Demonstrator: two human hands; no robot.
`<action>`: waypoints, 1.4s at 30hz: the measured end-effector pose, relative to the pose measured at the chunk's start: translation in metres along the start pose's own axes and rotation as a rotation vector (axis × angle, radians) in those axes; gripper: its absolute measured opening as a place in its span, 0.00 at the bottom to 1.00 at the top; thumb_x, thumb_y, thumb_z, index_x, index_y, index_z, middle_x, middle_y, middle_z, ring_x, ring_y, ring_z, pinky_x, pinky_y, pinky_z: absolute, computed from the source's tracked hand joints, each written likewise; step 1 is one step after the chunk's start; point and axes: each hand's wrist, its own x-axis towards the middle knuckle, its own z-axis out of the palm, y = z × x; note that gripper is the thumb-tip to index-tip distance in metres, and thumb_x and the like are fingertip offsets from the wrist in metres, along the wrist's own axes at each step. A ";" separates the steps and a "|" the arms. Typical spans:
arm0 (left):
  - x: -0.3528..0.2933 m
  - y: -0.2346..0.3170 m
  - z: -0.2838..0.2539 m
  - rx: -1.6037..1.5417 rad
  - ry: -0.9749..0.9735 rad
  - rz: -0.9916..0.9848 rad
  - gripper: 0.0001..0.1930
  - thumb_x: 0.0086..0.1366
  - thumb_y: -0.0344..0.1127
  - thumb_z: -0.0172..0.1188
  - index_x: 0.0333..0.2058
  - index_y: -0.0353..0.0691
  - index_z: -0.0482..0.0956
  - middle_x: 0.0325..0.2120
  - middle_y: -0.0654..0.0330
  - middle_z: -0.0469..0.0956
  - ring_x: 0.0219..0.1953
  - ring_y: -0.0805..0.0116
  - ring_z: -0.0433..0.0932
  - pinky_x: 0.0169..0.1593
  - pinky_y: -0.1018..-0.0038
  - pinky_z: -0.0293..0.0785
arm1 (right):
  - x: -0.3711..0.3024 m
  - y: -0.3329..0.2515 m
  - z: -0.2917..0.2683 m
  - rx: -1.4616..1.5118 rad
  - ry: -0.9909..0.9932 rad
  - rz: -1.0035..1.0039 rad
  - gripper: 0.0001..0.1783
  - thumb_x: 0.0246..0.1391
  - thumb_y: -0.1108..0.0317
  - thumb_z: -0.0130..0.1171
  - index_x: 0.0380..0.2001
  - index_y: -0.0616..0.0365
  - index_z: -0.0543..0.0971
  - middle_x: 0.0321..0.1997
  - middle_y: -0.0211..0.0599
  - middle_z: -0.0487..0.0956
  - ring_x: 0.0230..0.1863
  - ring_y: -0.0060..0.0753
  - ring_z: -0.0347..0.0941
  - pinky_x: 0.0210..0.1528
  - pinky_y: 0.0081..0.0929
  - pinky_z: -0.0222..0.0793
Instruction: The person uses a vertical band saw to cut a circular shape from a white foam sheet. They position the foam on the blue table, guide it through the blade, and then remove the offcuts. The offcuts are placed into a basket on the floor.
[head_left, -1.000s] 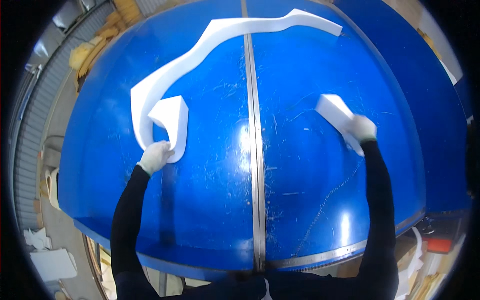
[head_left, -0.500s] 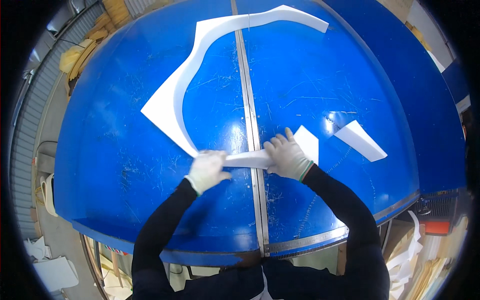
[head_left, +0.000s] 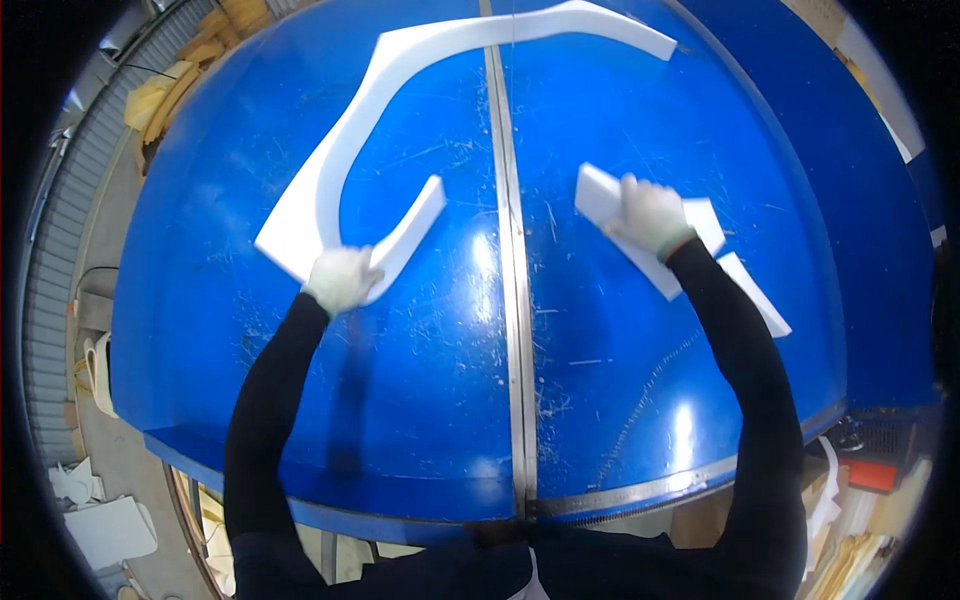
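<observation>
A long, curved white foam strip arcs over the left and far part of the blue table. My left hand, in a white glove, is closed around its near bend, where the strip's end curls up to the right. On the right side, my gloved right hand is closed on a separate angular foam piece; the palm and fingers cover its middle. Close by my right forearm lies another short foam piece, partly hidden behind the sleeve.
The blue tabletop is scratched, and a metal strip runs across it from near to far. Along the near right edge sits a metal rail. White offcuts lie on the floor at the left. A red object is at the lower right.
My hands have moved apart and away from me. The right one has carried its foam piece right, off the curved strip's near end. The left has shifted left and farther with the curved strip.
</observation>
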 end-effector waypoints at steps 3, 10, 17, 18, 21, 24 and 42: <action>-0.046 0.093 -0.036 -0.400 -0.176 0.076 0.17 0.63 0.49 0.63 0.37 0.40 0.83 0.29 0.49 0.83 0.35 0.48 0.83 0.44 0.53 0.78 | -0.065 0.031 0.005 -0.193 -0.253 0.225 0.51 0.35 0.43 0.79 0.59 0.63 0.71 0.55 0.49 0.79 0.59 0.49 0.76 0.62 0.52 0.67; -0.018 0.202 -0.053 -0.799 -0.069 0.187 0.42 0.48 0.55 0.77 0.53 0.29 0.73 0.48 0.41 0.77 0.53 0.42 0.78 0.57 0.58 0.72 | -0.156 -0.113 -0.004 0.021 0.007 -0.627 0.59 0.48 0.35 0.66 0.69 0.71 0.59 0.69 0.59 0.67 0.75 0.56 0.56 0.78 0.51 0.43; -0.083 0.045 -0.100 -0.083 -0.393 -0.020 0.81 0.29 0.71 0.80 0.71 0.24 0.45 0.70 0.27 0.48 0.74 0.29 0.44 0.72 0.37 0.43 | -0.167 -0.106 -0.016 0.622 0.147 -0.168 0.42 0.57 0.60 0.64 0.67 0.74 0.60 0.64 0.64 0.71 0.62 0.63 0.70 0.66 0.50 0.64; -0.086 0.045 -0.105 0.051 -0.461 -0.076 0.79 0.30 0.69 0.80 0.71 0.24 0.46 0.70 0.27 0.49 0.73 0.28 0.47 0.71 0.37 0.48 | -0.167 -0.114 -0.018 0.537 0.109 -0.199 0.47 0.56 0.53 0.65 0.67 0.74 0.59 0.64 0.64 0.70 0.62 0.62 0.70 0.66 0.51 0.64; -0.086 0.065 -0.077 0.091 -0.420 -0.139 0.78 0.31 0.72 0.78 0.73 0.31 0.47 0.71 0.31 0.49 0.73 0.26 0.48 0.68 0.34 0.54 | -0.165 -0.183 -0.019 0.286 0.056 -0.367 0.69 0.45 0.25 0.63 0.69 0.77 0.56 0.68 0.63 0.65 0.64 0.61 0.68 0.68 0.58 0.59; -0.061 0.075 -0.083 -0.081 -0.423 -0.103 0.79 0.27 0.76 0.77 0.74 0.40 0.50 0.71 0.32 0.49 0.73 0.26 0.47 0.69 0.34 0.52 | -0.150 -0.205 0.033 0.257 -0.038 -0.405 0.50 0.48 0.35 0.68 0.63 0.65 0.69 0.48 0.47 0.79 0.51 0.46 0.77 0.55 0.46 0.68; 0.139 -0.021 -0.016 -0.056 0.002 -0.413 0.43 0.43 0.67 0.76 0.43 0.32 0.78 0.39 0.41 0.84 0.45 0.43 0.83 0.50 0.56 0.79 | 0.109 0.006 0.066 0.172 0.245 0.437 0.20 0.52 0.54 0.68 0.40 0.56 0.77 0.39 0.44 0.86 0.41 0.46 0.85 0.42 0.45 0.81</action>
